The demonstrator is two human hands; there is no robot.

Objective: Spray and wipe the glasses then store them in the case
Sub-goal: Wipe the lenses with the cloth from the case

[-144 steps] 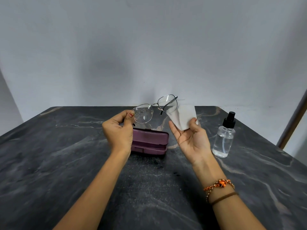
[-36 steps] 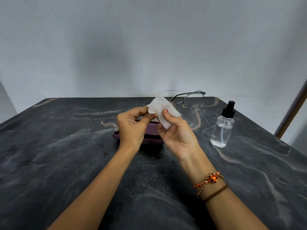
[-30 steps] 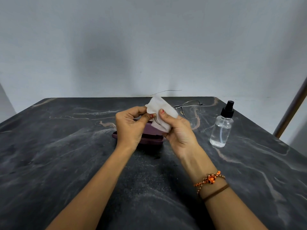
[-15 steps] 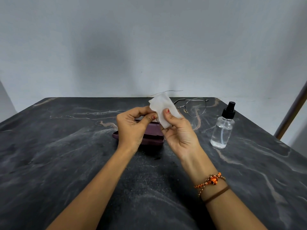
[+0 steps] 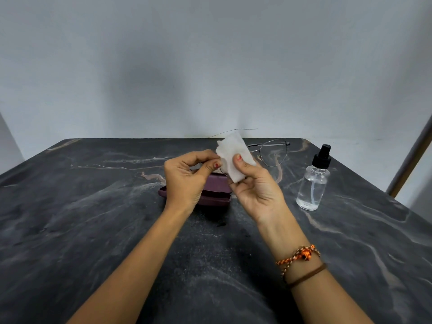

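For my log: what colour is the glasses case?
The glasses case is dark purple, shown in the head view.

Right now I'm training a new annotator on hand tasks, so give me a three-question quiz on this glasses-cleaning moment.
1. True or false: the case lies closed on the table.
2. Which hand pinches the white wipe over a lens of the glasses?
A. left hand
B. right hand
C. neither
3. Fill in: the spray bottle stands upright to the ____ of the right hand.

Key: 1 true; 2 B; 3 right.
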